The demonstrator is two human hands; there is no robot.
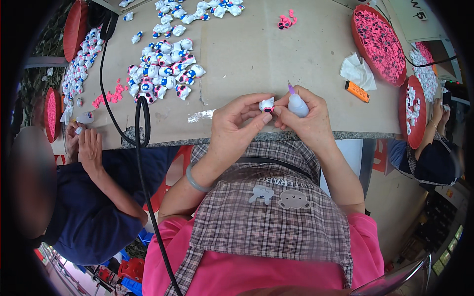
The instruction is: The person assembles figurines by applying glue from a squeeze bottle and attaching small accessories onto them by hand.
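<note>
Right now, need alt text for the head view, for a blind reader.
Seen from above, a person's left hand pinches a small white figurine while the right hand holds a small glue bottle with a purple tip beside it, at the edge of a table. A pile of similar figurines lies further back, red trays sit right, and other people work on both sides.

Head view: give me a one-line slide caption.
Left hand holds a small white figurine while right hand grips a glue bottle at the table.
</note>
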